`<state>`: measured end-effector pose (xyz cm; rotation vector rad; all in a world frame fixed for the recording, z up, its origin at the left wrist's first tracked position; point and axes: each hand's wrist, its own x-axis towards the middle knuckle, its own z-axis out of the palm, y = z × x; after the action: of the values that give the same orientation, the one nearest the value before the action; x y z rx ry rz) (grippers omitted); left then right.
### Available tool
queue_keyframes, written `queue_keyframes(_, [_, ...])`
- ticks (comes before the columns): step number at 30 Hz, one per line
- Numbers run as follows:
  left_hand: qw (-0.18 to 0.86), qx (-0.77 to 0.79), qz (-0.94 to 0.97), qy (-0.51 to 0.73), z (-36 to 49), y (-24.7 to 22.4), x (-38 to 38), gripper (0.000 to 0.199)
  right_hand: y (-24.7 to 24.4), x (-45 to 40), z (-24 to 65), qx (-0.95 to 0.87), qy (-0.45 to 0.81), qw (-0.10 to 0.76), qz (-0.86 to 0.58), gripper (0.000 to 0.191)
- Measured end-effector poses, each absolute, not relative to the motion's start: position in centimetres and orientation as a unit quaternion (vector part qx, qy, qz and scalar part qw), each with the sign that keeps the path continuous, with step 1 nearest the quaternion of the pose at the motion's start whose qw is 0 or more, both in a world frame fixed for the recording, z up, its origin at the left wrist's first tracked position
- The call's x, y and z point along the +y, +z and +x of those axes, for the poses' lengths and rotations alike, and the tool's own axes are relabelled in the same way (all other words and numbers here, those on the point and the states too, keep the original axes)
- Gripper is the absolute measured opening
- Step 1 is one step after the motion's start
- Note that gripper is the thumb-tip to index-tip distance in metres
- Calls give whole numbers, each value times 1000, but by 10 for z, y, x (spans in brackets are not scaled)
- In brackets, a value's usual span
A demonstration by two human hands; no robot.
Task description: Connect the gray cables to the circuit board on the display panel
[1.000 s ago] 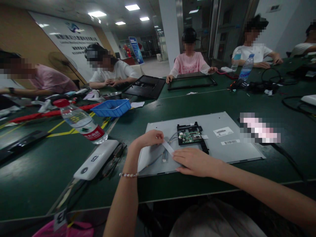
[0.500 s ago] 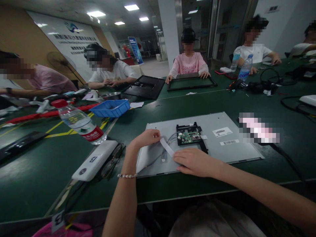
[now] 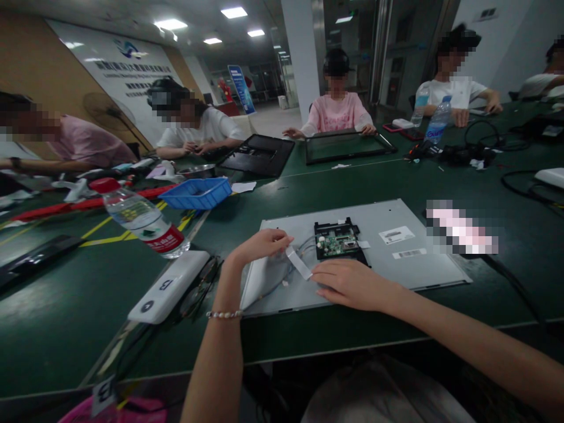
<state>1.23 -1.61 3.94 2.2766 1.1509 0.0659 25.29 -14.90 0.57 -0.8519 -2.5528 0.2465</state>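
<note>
A flat grey display panel (image 3: 423, 271) lies back side up on the table in front of me. My left hand (image 3: 265, 243) is over its left part, fingers curled at the upper end of a white strip of tape (image 3: 299, 263). The fingertips of my right hand (image 3: 352, 283) are closed at the strip's lower end, with the palm low over the panel. Thin grey cables (image 3: 278, 287) run under the strip toward a green circuit board (image 3: 338, 242) in a black bracket. Whether the strip is stuck down, I cannot tell.
Left of the panel are a white power bank (image 3: 170, 288), glasses (image 3: 200, 288), a water bottle (image 3: 143, 220) and a blue tray (image 3: 198, 195). A blurred-out device (image 3: 462, 230) with a cable is at the right. Across the table, a person handles a black frame (image 3: 350, 158).
My left hand has shifted slightly right, its fingertips closer to the strip. The cables beneath have moved a little. Across the table, the black frame has shifted right and one of that person's hands has come off it.
</note>
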Motion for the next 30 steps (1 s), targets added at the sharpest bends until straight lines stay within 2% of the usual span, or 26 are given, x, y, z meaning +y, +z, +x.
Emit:
queue_keyframes(8, [299, 367, 881, 27, 12, 36, -10, 28, 5, -148, 254, -921, 102, 215, -307, 25])
queue_keyframes(18, [154, 452, 876, 70, 2, 29, 0, 25, 5, -145, 258, -917, 85, 222, -321, 27])
queue_keyframes(26, [43, 513, 856, 48, 3, 25, -1, 27, 16, -124, 301, -826, 112, 266, -484, 30])
queue_keyframes(30, [11, 540, 840, 52, 5, 25, -4, 29, 17, -111, 335, -808, 134, 233, -524, 27])
